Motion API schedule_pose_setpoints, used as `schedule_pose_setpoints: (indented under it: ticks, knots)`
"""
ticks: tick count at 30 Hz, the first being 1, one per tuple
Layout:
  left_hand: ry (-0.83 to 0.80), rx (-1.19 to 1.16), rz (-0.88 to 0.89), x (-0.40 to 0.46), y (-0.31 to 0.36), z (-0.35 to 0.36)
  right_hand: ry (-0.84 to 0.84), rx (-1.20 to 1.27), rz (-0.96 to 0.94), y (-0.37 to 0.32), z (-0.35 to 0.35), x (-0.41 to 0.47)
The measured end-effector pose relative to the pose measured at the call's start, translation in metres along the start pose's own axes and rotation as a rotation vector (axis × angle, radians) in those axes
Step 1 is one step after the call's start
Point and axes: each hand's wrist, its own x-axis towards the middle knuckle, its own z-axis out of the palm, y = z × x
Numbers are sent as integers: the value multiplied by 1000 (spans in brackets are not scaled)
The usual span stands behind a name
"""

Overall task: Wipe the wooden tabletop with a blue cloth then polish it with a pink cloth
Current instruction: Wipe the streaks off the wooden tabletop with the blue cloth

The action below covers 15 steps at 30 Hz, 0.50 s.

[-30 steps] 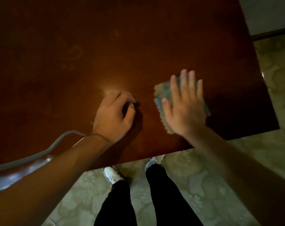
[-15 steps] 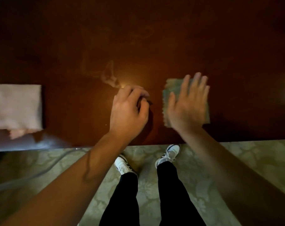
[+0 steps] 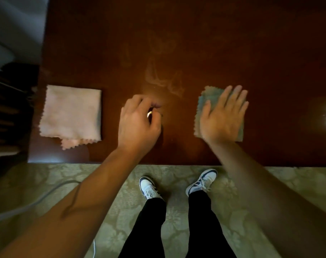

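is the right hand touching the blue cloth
Touching: in the head view the right hand lies flat, fingers straight, on the blue cloth.

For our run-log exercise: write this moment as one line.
stage: wiping | right hand: flat on blue cloth | left hand: curled, empty | pink cloth: untouched
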Motion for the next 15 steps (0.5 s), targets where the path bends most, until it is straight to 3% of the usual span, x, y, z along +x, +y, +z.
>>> schedule_pose_setpoints:
  ticks: [5, 8, 10, 15]
  knots:
    - [-28, 41, -10, -6, -27, -4, -72, 0, -391, -126, 38, -74]
    - [22, 39, 20, -4, -35, -6, -94, -57, -464, -124, 36, -64]
    - [47, 19, 35, -2, -35, -9, -58, -90, -376, -98, 27, -40]
    - [71, -30, 46, 9, -47, -25, 11, -43, 109, -66, 1, 45]
